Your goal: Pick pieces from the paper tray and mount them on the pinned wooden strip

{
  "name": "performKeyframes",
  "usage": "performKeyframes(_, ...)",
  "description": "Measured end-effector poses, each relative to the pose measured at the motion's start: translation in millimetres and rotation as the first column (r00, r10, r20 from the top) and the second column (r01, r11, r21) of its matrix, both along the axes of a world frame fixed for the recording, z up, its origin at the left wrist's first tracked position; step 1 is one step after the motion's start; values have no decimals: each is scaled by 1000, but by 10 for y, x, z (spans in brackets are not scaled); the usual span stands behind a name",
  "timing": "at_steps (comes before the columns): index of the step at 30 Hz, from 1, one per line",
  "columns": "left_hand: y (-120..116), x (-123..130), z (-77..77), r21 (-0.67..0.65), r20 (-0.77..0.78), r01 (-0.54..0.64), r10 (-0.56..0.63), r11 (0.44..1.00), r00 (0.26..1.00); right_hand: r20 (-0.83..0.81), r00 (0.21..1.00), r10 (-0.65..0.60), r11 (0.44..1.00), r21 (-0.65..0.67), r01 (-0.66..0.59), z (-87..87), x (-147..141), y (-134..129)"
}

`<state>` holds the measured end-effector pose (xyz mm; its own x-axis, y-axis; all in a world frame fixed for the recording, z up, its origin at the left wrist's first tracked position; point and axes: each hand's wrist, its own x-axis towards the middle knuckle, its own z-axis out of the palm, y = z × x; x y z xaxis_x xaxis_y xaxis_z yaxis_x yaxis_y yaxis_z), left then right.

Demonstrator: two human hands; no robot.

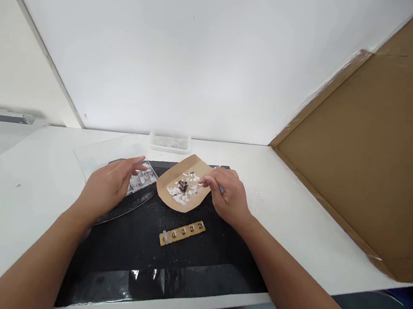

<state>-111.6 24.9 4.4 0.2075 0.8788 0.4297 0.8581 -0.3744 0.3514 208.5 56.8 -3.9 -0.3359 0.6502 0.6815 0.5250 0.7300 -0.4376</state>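
Observation:
My left hand (113,181) hovers over the clear compartment box (144,177), its fingers apart and nothing visible between them. Small pale pieces lie in the box's compartments, partly covered by the hand. My right hand (226,191) is closed in a pinch at the right edge of a brown paper tray (166,185). Whatever its fingertips hold is too small to make out. White flakes (180,198) and some dark scraps (183,186) are scattered in the tray. Nearer to me lies a tan strip (179,235) with several small metal fittings and a whitish piece at its left end.
A black mat (137,250) covers the front of the white table (292,247). Behind it stands a translucent tub (170,142). At the left lies a clear sheet (99,155). A white wall rises at the back, and a large cardboard panel (368,157) leans at the right.

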Motion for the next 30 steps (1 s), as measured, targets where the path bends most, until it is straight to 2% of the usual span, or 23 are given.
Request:
performKeyframes(4, 11, -22, -17, 13, -63, 59, -58, 998, 996, -12, 997, 73, 996, -55, -74, 29, -1, -22)
performKeyframes(7, 22, -11, -32, -3, -82, 61, -61, 998, 995, 66, 981, 182, 983, -35, -180, 60, -24, -70)
performKeyframes(10, 36, 2, -49, 6, -91, 65, -64, 998, 994, 140, 940, 309, 950, -10, -311, 64, -66, -134)
performKeyframes(15, 22, 53, -47, 24, -92, 118, -115, 993, 989, 233, 856, 462, 885, -61, -461, 59, -176, -263)
performKeyframes(22, -6, 130, -14, 29, -86, 181, -178, 983, 980, 340, 801, 493, 864, -83, -497, 56, -301, -410)
performKeyframes(30, -26, 167, 10, 47, -65, 232, -229, 972, 971, 331, 779, 533, 843, -122, -524, -28, -338, -416)
